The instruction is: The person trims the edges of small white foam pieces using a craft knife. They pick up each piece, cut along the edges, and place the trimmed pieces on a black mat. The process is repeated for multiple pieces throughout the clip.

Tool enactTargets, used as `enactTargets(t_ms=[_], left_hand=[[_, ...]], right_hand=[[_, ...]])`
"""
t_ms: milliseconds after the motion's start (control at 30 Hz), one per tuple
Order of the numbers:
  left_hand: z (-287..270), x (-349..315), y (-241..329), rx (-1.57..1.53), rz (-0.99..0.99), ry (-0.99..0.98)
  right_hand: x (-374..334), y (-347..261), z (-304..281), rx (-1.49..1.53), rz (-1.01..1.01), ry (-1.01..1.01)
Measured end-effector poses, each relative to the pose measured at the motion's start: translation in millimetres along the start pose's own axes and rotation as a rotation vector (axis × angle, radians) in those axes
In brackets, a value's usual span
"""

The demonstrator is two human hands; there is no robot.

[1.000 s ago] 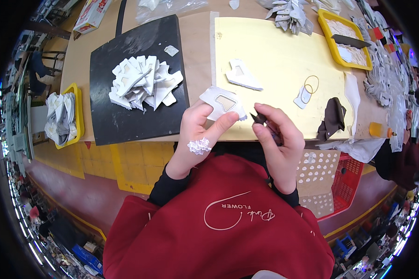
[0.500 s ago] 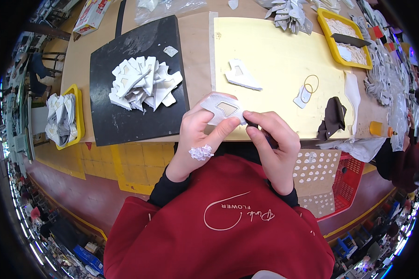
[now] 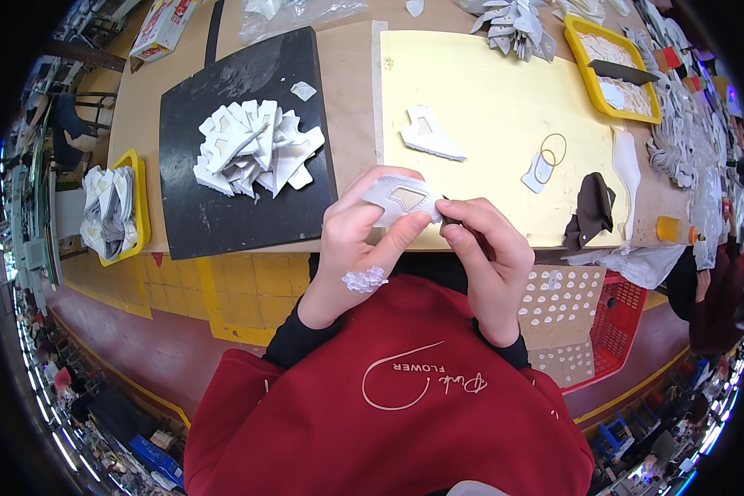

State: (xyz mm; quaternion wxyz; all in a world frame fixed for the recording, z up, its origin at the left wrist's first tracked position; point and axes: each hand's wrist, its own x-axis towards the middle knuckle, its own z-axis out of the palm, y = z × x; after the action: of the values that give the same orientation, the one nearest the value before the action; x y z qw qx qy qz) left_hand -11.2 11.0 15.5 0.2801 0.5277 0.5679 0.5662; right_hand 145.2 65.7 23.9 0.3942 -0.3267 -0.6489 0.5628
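Observation:
My left hand (image 3: pixel 345 231) holds a pale grey-white flat piece (image 3: pixel 379 190), which looks like a shoe-upper part, pinched between thumb and fingers. A beige, angular inset with a dark outline shows on its face. My right hand (image 3: pixel 498 252) is closed around a slim dark tool (image 3: pixel 449 218) whose tip is at the piece's right edge; its exact kind is hidden by my fingers. A clump of white scraps (image 3: pixel 364 279) clings to the back of my left hand near the wrist. Beyond my hands, a similar white piece (image 3: pixel 438 140) lies on the yellow sheet (image 3: pixel 496 91).
At left, a black board (image 3: pixel 248 227) bears a heap of white pieces (image 3: pixel 256 149). Yellow trays (image 3: pixel 143 202) (image 3: pixel 583 62) stand at both sides. Rubber bands (image 3: pixel 558 147), dark cloth (image 3: pixel 591 207) and an orange bottle (image 3: pixel 674 229) lie rightward. A red crate (image 3: pixel 624 322) sits below the table.
The held piece has turned slightly and shifted a little to the right with my left hand. My right fingers have changed angle on the dark tool. A person's hand now shows at far right.

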Motion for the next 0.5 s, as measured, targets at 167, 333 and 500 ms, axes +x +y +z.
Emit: enactTargets(t_ms=[167,333,500], left_hand=[[-0.6,-0.3,0.3,-0.069,-0.038,0.000],[-0.8,0.5,0.9,-0.032,-0.024,0.005],[-0.1,0.9,1.9,0.092,0.033,0.016]], right_hand=[[-0.7,3.9,-2.1,0.057,0.010,-0.022],[0.9,0.7,-2.0,-0.082,-0.068,-0.017],[2.0,-9.3,1.1,-0.270,-0.111,0.001]])
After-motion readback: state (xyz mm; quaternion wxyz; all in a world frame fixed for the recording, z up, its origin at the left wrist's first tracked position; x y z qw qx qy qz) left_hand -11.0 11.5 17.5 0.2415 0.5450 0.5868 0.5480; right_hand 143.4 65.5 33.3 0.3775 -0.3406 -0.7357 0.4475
